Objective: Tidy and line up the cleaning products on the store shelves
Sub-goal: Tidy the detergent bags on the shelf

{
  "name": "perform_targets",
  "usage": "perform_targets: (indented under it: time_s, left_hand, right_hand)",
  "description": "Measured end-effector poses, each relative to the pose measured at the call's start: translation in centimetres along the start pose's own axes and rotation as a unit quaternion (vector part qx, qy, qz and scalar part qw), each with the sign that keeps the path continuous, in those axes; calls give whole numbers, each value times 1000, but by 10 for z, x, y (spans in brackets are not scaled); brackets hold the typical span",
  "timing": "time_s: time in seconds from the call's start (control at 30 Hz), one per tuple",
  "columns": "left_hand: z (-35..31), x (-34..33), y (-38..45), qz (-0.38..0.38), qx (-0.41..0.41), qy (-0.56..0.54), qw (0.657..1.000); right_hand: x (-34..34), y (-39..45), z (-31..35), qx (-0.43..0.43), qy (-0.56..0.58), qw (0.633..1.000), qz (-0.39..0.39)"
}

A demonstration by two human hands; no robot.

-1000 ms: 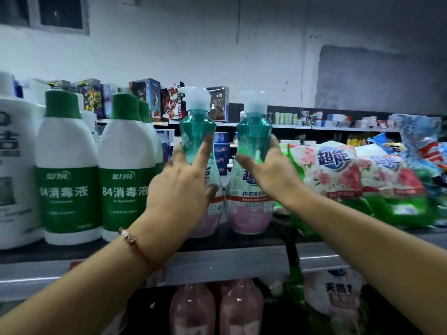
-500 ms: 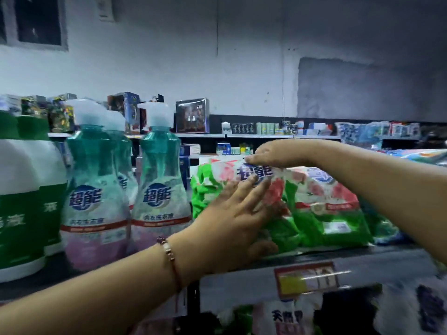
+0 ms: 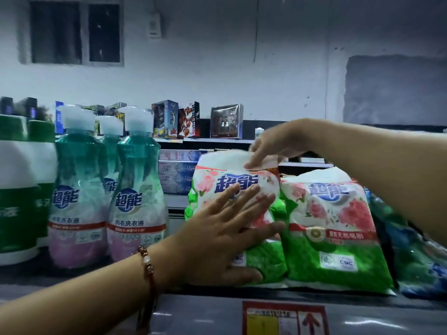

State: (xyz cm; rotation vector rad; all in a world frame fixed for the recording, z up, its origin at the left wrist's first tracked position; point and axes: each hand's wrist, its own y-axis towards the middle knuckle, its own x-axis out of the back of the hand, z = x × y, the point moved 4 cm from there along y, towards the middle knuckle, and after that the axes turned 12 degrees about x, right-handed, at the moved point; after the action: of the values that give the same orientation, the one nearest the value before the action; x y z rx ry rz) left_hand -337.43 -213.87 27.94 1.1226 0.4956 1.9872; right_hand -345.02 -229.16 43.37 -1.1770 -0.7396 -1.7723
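Observation:
A green and white detergent bag (image 3: pixel 225 170) with pink flowers stands on the shelf (image 3: pixel 205 310) in the middle. My left hand (image 3: pixel 227 238) presses flat against its front with fingers spread. My right hand (image 3: pixel 273 146) pinches the bag's top edge from above. A second bag of the same kind (image 3: pixel 336 233) leans right beside it. Left of the bags stand teal and pink pump bottles (image 3: pixel 136 197) with white caps, and beyond them white bottles with green labels (image 3: pixel 17 201).
A blue bag (image 3: pixel 420 257) lies at the far right of the shelf. A red and yellow price tag (image 3: pixel 283 317) sits on the shelf's front edge. Boxed toys (image 3: pixel 226 120) and flat boxes (image 3: pixel 176 175) fill the shelves behind.
Both hands left the two pump bottles and moved right to the first detergent bag. Since half a second ago the bag stands more upright and the view has come closer.

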Motion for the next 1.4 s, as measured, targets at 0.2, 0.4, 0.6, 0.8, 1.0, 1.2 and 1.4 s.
perform_targets:
  time_s: [0.2, 0.4, 0.6, 0.8, 1.0, 1.2, 1.4]
  left_hand:
    - [7, -16, 1, 63, 3, 59, 996]
    - [0, -1, 11, 44, 18, 4, 999]
    - [-65, 7, 75, 17, -28, -60, 998]
    - [-112, -17, 109, 25, -69, -77, 994]
    - [-109, -41, 111, 25, -89, -5, 996]
    - [-108, -45, 117, 76, -70, -38, 994]
    - [-114, -24, 143, 57, -4, -97, 994]
  right_hand:
    - [19, -7, 21, 144, -39, 970, -190]
    - [28, -41, -4, 143, -145, 953, -226]
    - [10, -67, -99, -109, -234, 966, 16]
    - [16, -79, -103, -21, -192, 976, -103]
    - [47, -107, -70, 58, -154, 955, -248]
    - [35, -123, -68, 49, -288, 920, -261]
    - [36, -180, -92, 11, -346, 901, -261]
